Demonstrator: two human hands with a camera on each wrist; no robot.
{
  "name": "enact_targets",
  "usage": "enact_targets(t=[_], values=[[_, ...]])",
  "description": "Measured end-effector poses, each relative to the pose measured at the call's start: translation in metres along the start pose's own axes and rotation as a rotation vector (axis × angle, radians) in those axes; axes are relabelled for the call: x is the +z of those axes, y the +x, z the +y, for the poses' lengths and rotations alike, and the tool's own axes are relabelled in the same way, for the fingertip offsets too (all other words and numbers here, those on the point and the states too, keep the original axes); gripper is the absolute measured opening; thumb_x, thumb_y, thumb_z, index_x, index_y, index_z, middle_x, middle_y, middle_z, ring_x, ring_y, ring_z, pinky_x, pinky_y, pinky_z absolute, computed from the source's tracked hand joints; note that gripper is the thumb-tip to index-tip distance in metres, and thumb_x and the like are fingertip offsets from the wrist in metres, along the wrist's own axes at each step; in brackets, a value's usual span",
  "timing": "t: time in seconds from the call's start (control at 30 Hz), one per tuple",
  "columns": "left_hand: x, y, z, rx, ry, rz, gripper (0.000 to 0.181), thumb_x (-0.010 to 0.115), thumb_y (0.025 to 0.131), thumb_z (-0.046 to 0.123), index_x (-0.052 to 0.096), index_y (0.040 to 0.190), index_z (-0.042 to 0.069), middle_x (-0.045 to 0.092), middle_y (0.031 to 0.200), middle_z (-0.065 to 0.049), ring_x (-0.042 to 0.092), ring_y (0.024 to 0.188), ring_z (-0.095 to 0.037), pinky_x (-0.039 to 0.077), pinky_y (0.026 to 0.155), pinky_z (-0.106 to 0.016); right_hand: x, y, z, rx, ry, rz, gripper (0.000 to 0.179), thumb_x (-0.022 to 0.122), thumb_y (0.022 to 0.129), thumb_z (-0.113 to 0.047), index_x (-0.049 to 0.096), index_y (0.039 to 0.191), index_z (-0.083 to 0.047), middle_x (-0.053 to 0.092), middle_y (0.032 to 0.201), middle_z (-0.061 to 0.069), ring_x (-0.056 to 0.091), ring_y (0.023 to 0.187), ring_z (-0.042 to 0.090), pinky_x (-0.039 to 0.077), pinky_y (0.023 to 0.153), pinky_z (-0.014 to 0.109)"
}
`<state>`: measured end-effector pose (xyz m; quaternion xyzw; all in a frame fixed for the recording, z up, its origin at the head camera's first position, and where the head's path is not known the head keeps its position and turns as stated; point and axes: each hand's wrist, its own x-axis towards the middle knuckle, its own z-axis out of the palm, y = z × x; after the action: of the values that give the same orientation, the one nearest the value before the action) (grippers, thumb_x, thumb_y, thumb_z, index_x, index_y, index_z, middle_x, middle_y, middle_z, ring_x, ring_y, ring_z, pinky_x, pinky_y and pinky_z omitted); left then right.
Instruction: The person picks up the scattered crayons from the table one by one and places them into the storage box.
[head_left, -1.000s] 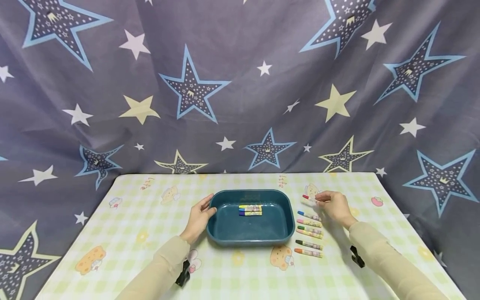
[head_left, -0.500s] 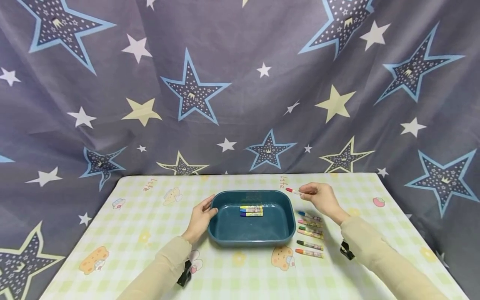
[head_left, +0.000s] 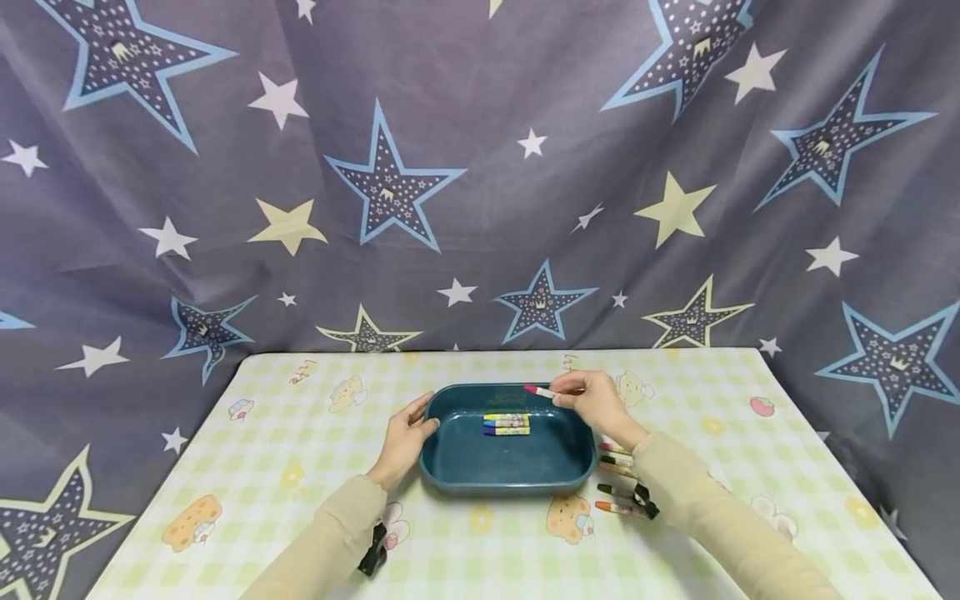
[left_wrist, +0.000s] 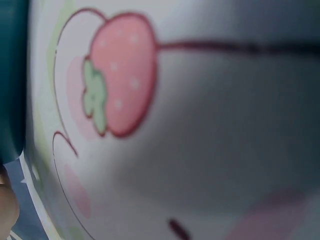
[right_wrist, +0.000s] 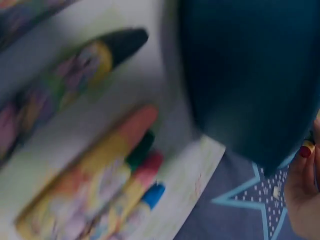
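A dark teal plastic tray (head_left: pixel 510 485) stands mid-table, its left end gripped by my left hand (head_left: pixel 403 440), thumb at the rim and fingers along the outer wall. My right hand (head_left: pixel 598 407) pinches a red crayon (head_left: pixel 539 391) by its rear end, over the tray's far right part. Inside the tray several wrapped crayons (head_left: pixel 507 423) lie side by side, yellow and blue ones among them. Right of the tray lie more crayons in a column, including an orange crayon (head_left: pixel 617 507); the right forearm partly hides them. The right wrist view shows a dark crayon (right_wrist: pixel 122 46) close up.
A green-and-white checked cloth (head_left: pixel 300 450) with cartoon prints covers the table. Behind it hangs a grey curtain (head_left: pixel 480 208) with stars. Black wrist straps (head_left: pixel 372 550) are on both sleeves.
My right hand has lifted the red crayon off the table right of the tray and carried it left, over the tray. The left hand keeps its hold on the tray.
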<state>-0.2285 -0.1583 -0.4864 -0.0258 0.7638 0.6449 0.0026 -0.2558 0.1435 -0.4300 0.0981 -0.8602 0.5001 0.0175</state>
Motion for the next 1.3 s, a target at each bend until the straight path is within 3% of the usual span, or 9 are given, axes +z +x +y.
enact_targets(t=[0.23, 0.43, 0.57, 0.67, 0.93, 1.17, 1.3], values=[[-0.003, 0.001, 0.003, 0.01, -0.008, -0.017, 0.05, 0.053, 0.089, 0.005, 0.04, 0.138, 0.005, 0.046, 0.136, -0.02, 0.045, 0.125, -0.03, 0.043, 0.101, -0.036, 0.033, 0.007, 0.0, 0.011, 0.052, 0.001, 0.018, 0.072, 0.073, 0.002, 0.072, 0.091, -0.003, 0.071, 0.089, 0.011, 0.067, 0.077, 0.018, 0.056, 0.066, 0.025], [-0.011, -0.004, 0.014, -0.029, -0.021, -0.04, 0.05, 0.053, 0.089, 0.004, 0.04, 0.138, 0.005, 0.044, 0.137, -0.019, 0.044, 0.127, -0.029, 0.041, 0.103, -0.038, 0.058, 0.01, 0.005, 0.031, 0.098, -0.049, 0.019, 0.072, 0.072, 0.003, 0.072, 0.09, -0.001, 0.072, 0.086, 0.011, 0.067, 0.076, 0.017, 0.056, 0.066, 0.024], [-0.01, -0.003, 0.02, -0.027, -0.013, -0.064, 0.051, 0.052, 0.09, 0.004, 0.038, 0.139, 0.004, 0.043, 0.138, -0.021, 0.042, 0.128, -0.03, 0.04, 0.103, -0.038, 0.06, 0.01, 0.006, 0.037, 0.08, -0.064, 0.021, 0.073, 0.071, 0.004, 0.071, 0.091, -0.001, 0.072, 0.084, 0.011, 0.067, 0.077, 0.018, 0.056, 0.067, 0.025], [-0.008, 0.001, 0.016, -0.022, -0.019, -0.062, 0.051, 0.053, 0.09, 0.005, 0.039, 0.139, 0.005, 0.044, 0.138, -0.019, 0.042, 0.127, -0.029, 0.04, 0.103, -0.037, 0.059, 0.01, 0.006, 0.041, 0.074, -0.087, 0.021, 0.073, 0.07, 0.004, 0.071, 0.091, -0.001, 0.071, 0.084, 0.011, 0.067, 0.077, 0.019, 0.057, 0.066, 0.025], [-0.006, 0.002, 0.002, 0.002, 0.005, 0.0, 0.051, 0.054, 0.089, 0.004, 0.041, 0.138, 0.006, 0.047, 0.135, -0.018, 0.046, 0.125, -0.028, 0.043, 0.1, -0.036, 0.07, 0.006, 0.008, -0.04, -0.032, -0.252, 0.018, 0.074, 0.07, 0.001, 0.072, 0.086, -0.004, 0.071, 0.08, 0.007, 0.067, 0.073, 0.012, 0.054, 0.062, 0.021], [-0.001, 0.002, 0.0, 0.01, -0.009, -0.013, 0.051, 0.054, 0.089, 0.006, 0.041, 0.138, 0.007, 0.046, 0.136, -0.018, 0.045, 0.125, -0.028, 0.043, 0.101, -0.036, 0.069, 0.005, 0.01, -0.023, -0.08, -0.195, 0.017, 0.075, 0.067, 0.003, 0.072, 0.082, -0.005, 0.071, 0.076, 0.006, 0.067, 0.07, 0.013, 0.054, 0.062, 0.021], [-0.001, 0.003, -0.002, -0.003, -0.011, -0.011, 0.05, 0.054, 0.089, 0.006, 0.042, 0.138, 0.007, 0.046, 0.136, -0.017, 0.045, 0.125, -0.028, 0.042, 0.102, -0.037, 0.069, 0.005, 0.012, -0.045, -0.092, -0.207, 0.018, 0.074, 0.068, 0.004, 0.072, 0.084, -0.004, 0.071, 0.078, 0.006, 0.067, 0.072, 0.014, 0.054, 0.063, 0.021]])
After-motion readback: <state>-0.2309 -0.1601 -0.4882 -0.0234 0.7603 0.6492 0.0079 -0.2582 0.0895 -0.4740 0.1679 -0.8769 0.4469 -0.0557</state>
